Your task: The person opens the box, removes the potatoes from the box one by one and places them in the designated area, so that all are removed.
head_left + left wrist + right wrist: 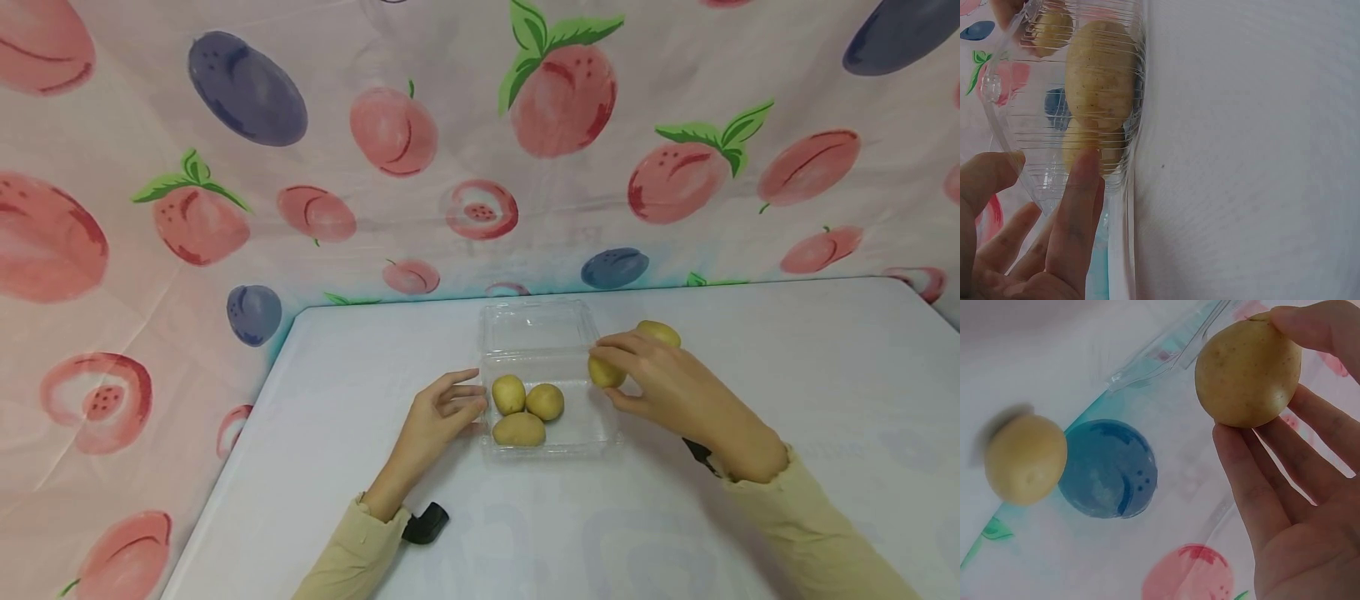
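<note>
My right hand (663,387) pinches a potato (1247,375) between thumb and fingertips, at the upper right side of a clear plastic clamshell box (588,427). Three potatoes lie in the box's left half: a rounded one (508,393), another beside it (546,402) and a longer one (519,430) in front. My left hand (437,414) touches the box's left side with its fingers extended, as the left wrist view shows against the ribbed wall. The box's lid (536,327) is folded back, away from me.
One more potato (663,333) lies on the white table (825,375), just beyond my right hand. A fruit-patterned cloth (480,125) hangs behind the table and along its left side. Black wrist straps show at both cuffs.
</note>
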`<state>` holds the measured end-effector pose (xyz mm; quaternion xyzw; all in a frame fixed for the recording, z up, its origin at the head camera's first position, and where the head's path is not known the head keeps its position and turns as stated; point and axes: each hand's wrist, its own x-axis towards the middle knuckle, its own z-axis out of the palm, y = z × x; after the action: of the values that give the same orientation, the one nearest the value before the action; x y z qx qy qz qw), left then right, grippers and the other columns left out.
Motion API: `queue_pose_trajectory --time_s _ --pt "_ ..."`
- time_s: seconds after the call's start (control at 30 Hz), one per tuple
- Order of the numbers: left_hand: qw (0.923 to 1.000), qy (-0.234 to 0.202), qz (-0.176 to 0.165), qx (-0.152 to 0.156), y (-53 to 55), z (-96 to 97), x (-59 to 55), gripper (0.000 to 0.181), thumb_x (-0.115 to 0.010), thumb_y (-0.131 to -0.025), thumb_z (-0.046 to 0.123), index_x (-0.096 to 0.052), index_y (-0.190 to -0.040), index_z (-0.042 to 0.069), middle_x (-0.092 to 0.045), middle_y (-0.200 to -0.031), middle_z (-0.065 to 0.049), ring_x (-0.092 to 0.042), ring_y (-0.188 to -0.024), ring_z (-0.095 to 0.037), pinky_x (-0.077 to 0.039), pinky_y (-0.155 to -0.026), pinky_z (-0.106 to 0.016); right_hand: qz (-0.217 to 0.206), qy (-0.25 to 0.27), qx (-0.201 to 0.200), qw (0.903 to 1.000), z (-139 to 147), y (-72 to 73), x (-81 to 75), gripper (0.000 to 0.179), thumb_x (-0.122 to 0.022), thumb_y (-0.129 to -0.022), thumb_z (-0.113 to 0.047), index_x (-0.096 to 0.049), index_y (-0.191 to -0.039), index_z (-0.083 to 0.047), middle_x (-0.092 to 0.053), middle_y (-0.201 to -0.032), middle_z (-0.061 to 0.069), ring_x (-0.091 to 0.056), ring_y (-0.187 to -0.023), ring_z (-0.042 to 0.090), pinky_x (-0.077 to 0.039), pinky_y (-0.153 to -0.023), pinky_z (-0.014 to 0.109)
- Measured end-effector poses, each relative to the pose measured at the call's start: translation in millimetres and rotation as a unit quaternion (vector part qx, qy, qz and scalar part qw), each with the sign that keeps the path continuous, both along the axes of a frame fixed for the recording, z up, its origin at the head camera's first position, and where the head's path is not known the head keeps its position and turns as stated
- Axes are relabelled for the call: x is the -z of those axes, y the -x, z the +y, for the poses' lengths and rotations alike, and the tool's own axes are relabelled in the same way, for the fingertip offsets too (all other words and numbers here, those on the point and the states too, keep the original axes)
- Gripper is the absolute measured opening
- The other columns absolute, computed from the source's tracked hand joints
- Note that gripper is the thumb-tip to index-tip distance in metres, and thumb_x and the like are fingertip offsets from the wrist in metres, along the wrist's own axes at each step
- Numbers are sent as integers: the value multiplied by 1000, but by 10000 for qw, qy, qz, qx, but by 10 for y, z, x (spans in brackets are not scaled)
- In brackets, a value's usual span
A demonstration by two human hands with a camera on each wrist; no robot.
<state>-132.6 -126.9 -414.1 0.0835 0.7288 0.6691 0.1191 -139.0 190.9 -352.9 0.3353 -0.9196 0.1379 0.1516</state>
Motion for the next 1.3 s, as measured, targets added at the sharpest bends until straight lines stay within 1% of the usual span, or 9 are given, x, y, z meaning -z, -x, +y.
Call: queue_pose_trajectory --time_s 0.17,0.27,0.47,0.7,0.83,1.07,1.23,1.3 --pt "10000 34 19 -29 -4 1 4 52 -68 -95 10 -49 -143 4 -61 -129 -24 -64 -115 -34 -63 -84 -36 90 75 19 9999 56 -3 8 43 -85 -72 -8 -70 -113 -3 -67 -115 12 -63 -101 26 -62 -73 42" --pt "10000 55 41 -36 -5 -1 8 52 -68 -95 10 -49 -142 4 -61 -129 -24 -64 -115 -34 -63 -84 -36 151 111 6 9998 91 -1 14 44 -85 -71 -7 -70 -113 -3 -67 -114 12 -62 -100 26 -62 -71 42" --pt "9999 64 87 -15 0 -3 15 52 -68 -95 10 -50 -142 3 -61 -128 -24 -64 -115 -34 -63 -84 -36 352 150 -73 9992 166 22 36 45 -87 -68 -4 -70 -110 0 -66 -108 12 -59 -101 26 -62 -75 41" --pt "10000 -3 39 8 -4 3 -1 52 -68 -95 10 -49 -143 3 -60 -129 -25 -63 -115 -35 -63 -84 -37 402 148 -41 9991 245 46 60 46 -88 -65 -3 -70 -107 1 -65 -108 13 -62 -101 28 -62 -78 45" --pt "10000 -5 34 -5 -2 6 -4 52 -68 -94 10 -49 -143 3 -60 -129 -26 -64 -115 -35 -63 -84 -38 450 154 -30 9989 299 51 73 46 -89 -64 -2 -70 -106 0 -65 -110 14 -62 -101 29 -61 -79 46" --pt "10000 9 13 -13 -7 9 -20 53 -68 -94 9 -49 -143 2 -60 -129 -26 -64 -115 -34 -63 -84 -37 385 96 109 9992 392 71 113 45 -88 -64 -3 -69 -105 -3 -65 -109 12 -62 -97 28 -61 -74 46" --pt "10000 9 0 -27 -11 8 -23 52 -68 -94 8 -49 -143 2 -60 -129 -25 -64 -115 -34 -63 -84 -37 425 71 141 9990 465 86 143 48 -88 -63 -3 -69 -107 -2 -67 -109 12 -63 -95 28 -61 -74 46" --pt "10000 26 6 -39 -12 7 -24 52 -68 -94 8 -49 -143 2 -61 -129 -25 -64 -115 -34 -63 -84 -37 412 75 175 9990 491 89 150 50 -89 -64 -3 -70 -109 -2 -68 -110 13 -63 -96 29 -61 -75 47"
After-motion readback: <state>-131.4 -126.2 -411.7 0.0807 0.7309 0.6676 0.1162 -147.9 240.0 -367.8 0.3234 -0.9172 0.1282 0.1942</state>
